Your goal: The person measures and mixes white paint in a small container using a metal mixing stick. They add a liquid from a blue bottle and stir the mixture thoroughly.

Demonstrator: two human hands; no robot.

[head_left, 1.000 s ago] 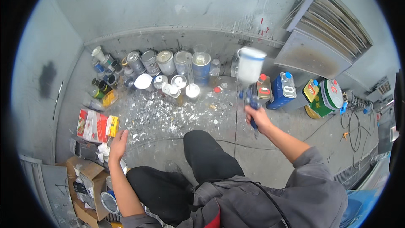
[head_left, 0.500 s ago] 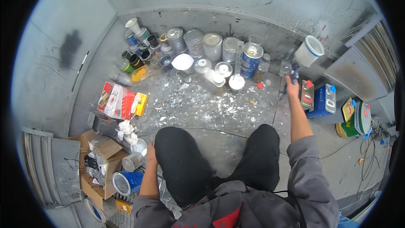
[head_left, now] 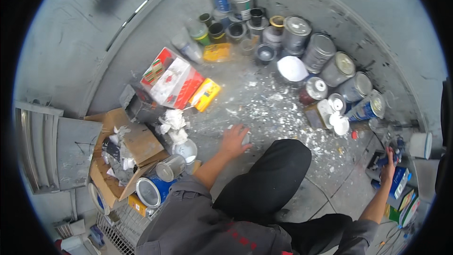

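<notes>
My left hand [head_left: 230, 143] is low over the paint-spotted floor [head_left: 269, 104], fingers spread, partly covering a small pale object [head_left: 245, 135]; whether it touches that object I cannot tell. Crumpled white paper [head_left: 172, 123] lies to its left. My right hand [head_left: 389, 165] is out at the right edge, wrapped round a blue spray gun [head_left: 396, 145] with a white cup [head_left: 419, 144] on it, above a blue jerrycan [head_left: 401, 179].
Metal cans [head_left: 322, 52] and cups [head_left: 216, 32] line the curved back wall. A red-and-white box [head_left: 179, 85] and yellow box [head_left: 204, 95] lie left of centre. A torn carton [head_left: 141, 144], a blue bucket [head_left: 161, 189] and a vent [head_left: 35, 146] are on the left.
The view has swung left. My left hand has moved forward from beside my knee to low over the floor. My right hand still holds the spray gun, now at the far right.
</notes>
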